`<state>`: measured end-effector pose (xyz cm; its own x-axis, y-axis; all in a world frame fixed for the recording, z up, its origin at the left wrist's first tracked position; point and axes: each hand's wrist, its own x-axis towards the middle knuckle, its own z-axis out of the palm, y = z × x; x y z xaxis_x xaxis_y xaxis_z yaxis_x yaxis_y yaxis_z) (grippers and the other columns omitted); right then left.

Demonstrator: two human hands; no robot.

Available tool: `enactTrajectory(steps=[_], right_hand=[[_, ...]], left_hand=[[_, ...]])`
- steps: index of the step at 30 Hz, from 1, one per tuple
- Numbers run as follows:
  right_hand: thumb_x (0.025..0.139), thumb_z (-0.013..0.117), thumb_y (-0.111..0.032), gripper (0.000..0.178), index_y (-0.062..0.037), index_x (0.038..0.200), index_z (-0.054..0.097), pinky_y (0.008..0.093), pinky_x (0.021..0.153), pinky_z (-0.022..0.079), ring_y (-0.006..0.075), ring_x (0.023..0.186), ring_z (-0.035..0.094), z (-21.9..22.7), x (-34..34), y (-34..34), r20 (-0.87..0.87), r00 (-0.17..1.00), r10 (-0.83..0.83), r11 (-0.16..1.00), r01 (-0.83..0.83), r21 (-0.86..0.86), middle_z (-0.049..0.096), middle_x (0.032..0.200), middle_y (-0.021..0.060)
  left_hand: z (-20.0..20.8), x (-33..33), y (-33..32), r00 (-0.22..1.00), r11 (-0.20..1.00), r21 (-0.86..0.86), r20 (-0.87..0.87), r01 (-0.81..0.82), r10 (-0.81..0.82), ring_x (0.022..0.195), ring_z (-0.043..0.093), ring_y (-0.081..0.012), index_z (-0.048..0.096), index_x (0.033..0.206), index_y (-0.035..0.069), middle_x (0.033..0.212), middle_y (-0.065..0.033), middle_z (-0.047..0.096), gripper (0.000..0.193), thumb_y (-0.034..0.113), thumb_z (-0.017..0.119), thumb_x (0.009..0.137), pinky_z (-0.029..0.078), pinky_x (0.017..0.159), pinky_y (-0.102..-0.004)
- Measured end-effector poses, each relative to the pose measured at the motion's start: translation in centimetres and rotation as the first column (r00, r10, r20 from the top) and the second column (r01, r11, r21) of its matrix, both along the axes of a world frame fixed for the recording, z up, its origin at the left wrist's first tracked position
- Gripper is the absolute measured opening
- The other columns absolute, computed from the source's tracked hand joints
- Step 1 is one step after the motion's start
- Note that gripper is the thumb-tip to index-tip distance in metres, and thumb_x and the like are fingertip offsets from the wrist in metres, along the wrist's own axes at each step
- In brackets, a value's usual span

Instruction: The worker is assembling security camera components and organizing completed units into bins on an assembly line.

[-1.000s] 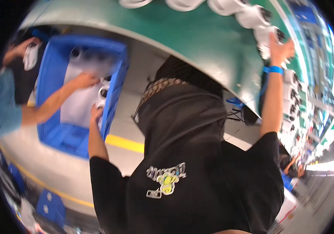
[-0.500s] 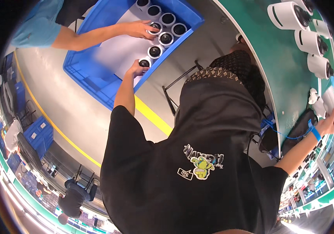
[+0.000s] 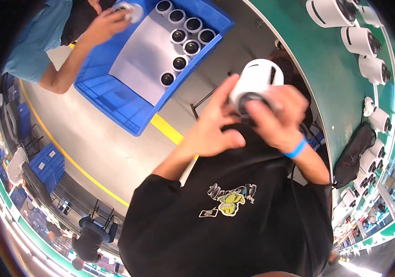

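In front of my chest, my right hand [image 3: 281, 115], with a blue band at its wrist, grips a white cylindrical security camera [image 3: 256, 76] with a dark lens end. My left hand [image 3: 212, 127] is at the camera's left side, its thumb and fingers spread apart. Motion blur hides whether its fingertips touch the housing. To the left stands a blue plastic crate [image 3: 114, 104] with several like cameras [image 3: 192, 47] set lens up on a white sheet [image 3: 135, 69]. Beyond it, a co-worker's hand [image 3: 107, 25] holds another white camera [image 3: 134, 12], blurred.
On my right runs a green-topped workbench [image 3: 317, 51] carrying a row of white cameras [image 3: 358, 40] and a black bag [image 3: 355, 154]. A yellow line [image 3: 167, 129] crosses the floor. Blue crates [image 3: 47, 161] and a seated person [image 3: 89, 237] are farther left.
My left hand has left a camera in the crate and moved to my chest. My right hand has brought a camera over from the bench. The co-worker has lifted a camera out of the crate.
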<state>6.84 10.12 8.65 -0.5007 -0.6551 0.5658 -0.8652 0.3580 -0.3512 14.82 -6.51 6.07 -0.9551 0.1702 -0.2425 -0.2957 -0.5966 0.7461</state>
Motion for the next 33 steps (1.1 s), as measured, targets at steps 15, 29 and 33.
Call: enactTrajectory(steps=[15,29,33], right_hand=[[0.071,0.079,-0.017,0.061,-0.0048,0.124,0.052,0.0391,0.095,0.044,0.0310,0.118,0.046,-1.0,0.1,7.5,0.176,0.845,-0.505,0.857,0.515,-0.013,0.043,0.133,0.0173],[0.085,0.061,0.005,0.034,0.0064,0.118,0.053,0.0311,0.081,0.051,0.0232,0.109,0.053,-0.3,5.0,21.4,0.173,0.532,-0.829,0.499,0.843,-0.200,0.044,0.130,0.0151],[0.085,0.062,0.006,0.034,0.0064,0.117,0.052,0.0314,0.081,0.053,0.0232,0.107,0.054,0.4,4.7,22.6,0.111,0.505,-0.856,0.487,0.859,-0.158,0.045,0.130,0.0146]], left_hand=[[-12.5,5.5,-22.4,0.675,0.664,-0.718,0.386,-0.209,0.629,0.078,0.067,-0.0267,0.046,0.123,-0.001,0.104,-0.0176,0.060,0.056,0.031,0.067,0.082,0.058,0.057,-0.0352],[-36.4,4.3,-24.7,0.320,0.965,-0.261,0.916,0.014,0.244,0.095,0.064,-0.0286,0.052,0.124,0.012,0.116,-0.0142,0.059,0.043,0.041,0.051,0.093,0.059,0.066,-0.0438],[-40.6,5.5,-25.2,0.416,0.920,-0.362,0.867,0.149,0.274,0.081,0.064,-0.0275,0.062,0.106,0.013,0.093,-0.0112,0.065,0.033,0.038,0.047,0.092,0.057,0.065,-0.0422]])
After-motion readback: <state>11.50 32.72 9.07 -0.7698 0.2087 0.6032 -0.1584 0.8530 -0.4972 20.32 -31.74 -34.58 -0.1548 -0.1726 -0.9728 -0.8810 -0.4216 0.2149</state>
